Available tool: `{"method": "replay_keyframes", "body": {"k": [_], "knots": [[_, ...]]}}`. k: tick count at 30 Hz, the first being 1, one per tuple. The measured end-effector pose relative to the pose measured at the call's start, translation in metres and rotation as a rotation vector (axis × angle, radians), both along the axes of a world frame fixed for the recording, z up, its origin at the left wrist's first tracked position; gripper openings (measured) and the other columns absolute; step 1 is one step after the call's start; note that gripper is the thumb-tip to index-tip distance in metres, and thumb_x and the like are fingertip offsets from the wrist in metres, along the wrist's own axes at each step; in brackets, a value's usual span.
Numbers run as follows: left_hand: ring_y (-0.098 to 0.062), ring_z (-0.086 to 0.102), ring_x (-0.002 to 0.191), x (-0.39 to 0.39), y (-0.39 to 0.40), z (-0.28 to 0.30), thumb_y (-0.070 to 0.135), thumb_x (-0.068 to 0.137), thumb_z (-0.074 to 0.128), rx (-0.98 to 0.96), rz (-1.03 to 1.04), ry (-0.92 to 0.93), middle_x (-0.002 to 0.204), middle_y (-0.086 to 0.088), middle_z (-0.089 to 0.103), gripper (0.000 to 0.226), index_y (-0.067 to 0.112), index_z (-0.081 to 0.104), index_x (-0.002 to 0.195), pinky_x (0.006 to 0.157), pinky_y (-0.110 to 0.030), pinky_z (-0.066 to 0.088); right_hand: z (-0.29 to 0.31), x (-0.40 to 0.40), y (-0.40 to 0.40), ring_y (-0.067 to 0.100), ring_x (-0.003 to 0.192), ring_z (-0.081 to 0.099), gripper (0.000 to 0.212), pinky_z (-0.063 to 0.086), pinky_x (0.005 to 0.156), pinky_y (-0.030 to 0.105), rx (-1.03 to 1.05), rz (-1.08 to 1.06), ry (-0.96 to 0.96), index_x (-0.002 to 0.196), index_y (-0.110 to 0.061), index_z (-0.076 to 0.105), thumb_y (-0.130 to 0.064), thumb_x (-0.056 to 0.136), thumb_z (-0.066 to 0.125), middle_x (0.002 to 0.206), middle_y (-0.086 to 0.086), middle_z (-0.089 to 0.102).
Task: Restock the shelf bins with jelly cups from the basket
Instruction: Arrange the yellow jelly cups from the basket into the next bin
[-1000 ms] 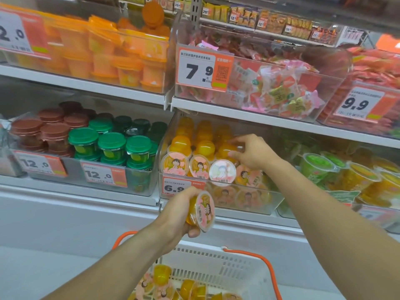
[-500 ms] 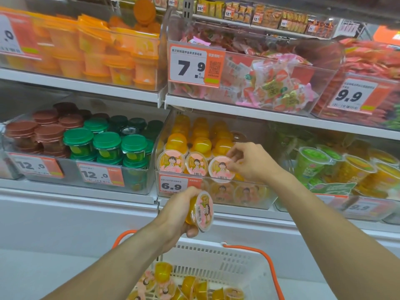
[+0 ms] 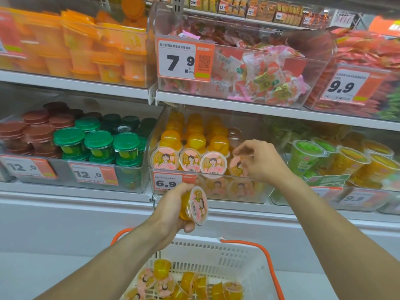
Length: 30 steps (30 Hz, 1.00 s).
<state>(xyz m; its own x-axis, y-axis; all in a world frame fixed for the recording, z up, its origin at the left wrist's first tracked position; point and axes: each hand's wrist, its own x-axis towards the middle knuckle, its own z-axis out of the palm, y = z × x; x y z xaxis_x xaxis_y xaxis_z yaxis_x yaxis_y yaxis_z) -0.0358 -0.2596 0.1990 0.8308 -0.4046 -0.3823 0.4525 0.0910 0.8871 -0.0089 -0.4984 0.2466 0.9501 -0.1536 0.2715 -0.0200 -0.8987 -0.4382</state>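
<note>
A clear shelf bin (image 3: 216, 194) tagged 6.9 holds several orange jelly cups with pink cartoon lids. My right hand (image 3: 259, 163) is at the bin's front right, fingers pinching a jelly cup (image 3: 236, 166) that stands on its side in the front row. My left hand (image 3: 175, 207) hovers below the bin, above the basket, gripping another orange jelly cup (image 3: 195, 205) with its pink lid facing right. The white basket (image 3: 216, 254) with orange handles sits at the bottom, with several jelly cups (image 3: 190, 282) lying in it.
Left of the bin stands a bin of green-lidded cups (image 3: 97, 144) and brown-lidded cups (image 3: 32, 128). To the right are green and yellow cups (image 3: 337, 159). The upper shelf carries orange cups (image 3: 86, 44) and wrapped sweets (image 3: 259, 76).
My right hand has drawn from deeper in the bin toward its front right, now pinching a cup in the front row. My left hand still holds its cup in the same place.
</note>
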Motion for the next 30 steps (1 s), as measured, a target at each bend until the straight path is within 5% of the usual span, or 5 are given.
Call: {"method": "replay_keyframes", "body": {"k": [7,11,19,27,30], "knots": [[-0.025,0.057,0.063,-0.001,-0.002,0.0,0.03,0.091,0.057,-0.18,0.0,-0.002,0.094,-0.018,0.063,0.039,0.003,0.061,0.119,0.044,-0.03,0.038,0.003,-0.012,-0.008,0.01,0.099,0.062,0.026,0.051,0.095,0.029,-0.004,-0.029,-0.133,0.11,-0.022,0.071,-0.01,0.087,0.069,0.107,-0.005,0.065],[-0.02,0.057,0.066,-0.005,-0.003,0.006,0.031,0.082,0.06,-0.271,-0.048,-0.047,0.093,-0.012,0.068,0.04,0.006,0.064,0.113,0.05,-0.03,0.037,0.013,-0.036,0.015,0.004,0.078,0.059,0.015,0.048,0.074,0.014,0.055,0.072,-0.391,0.094,-0.02,0.071,-0.007,0.087,0.066,0.092,-0.007,0.064],[-0.027,0.048,0.063,-0.011,0.001,0.018,0.034,0.087,0.041,-0.384,-0.177,-0.054,0.089,-0.022,0.06,0.045,0.007,0.077,0.09,0.043,-0.027,0.025,-0.013,-0.066,0.044,0.017,0.094,0.062,0.03,0.051,0.069,0.031,0.783,0.432,0.401,0.127,-0.013,0.063,-0.016,0.097,0.061,0.122,0.017,0.064],[-0.034,0.06,0.078,-0.018,-0.002,0.023,0.013,0.078,0.051,-0.431,-0.352,-0.031,0.104,-0.027,0.063,0.036,0.005,0.078,0.101,0.048,-0.031,0.047,-0.019,-0.075,0.044,0.021,0.07,0.061,0.029,0.05,0.052,0.025,1.237,0.288,0.27,0.117,0.015,0.058,-0.008,0.102,0.048,0.096,0.024,0.063],[-0.032,0.068,0.092,-0.02,-0.011,0.023,0.024,0.1,0.045,-0.471,-0.301,-0.002,0.116,-0.022,0.068,0.037,0.005,0.073,0.116,0.071,-0.035,0.061,-0.019,-0.077,0.039,0.025,0.081,0.064,0.023,0.051,0.062,0.03,1.24,0.314,0.302,0.117,0.006,0.062,0.001,0.095,0.057,0.103,0.024,0.067]]}}
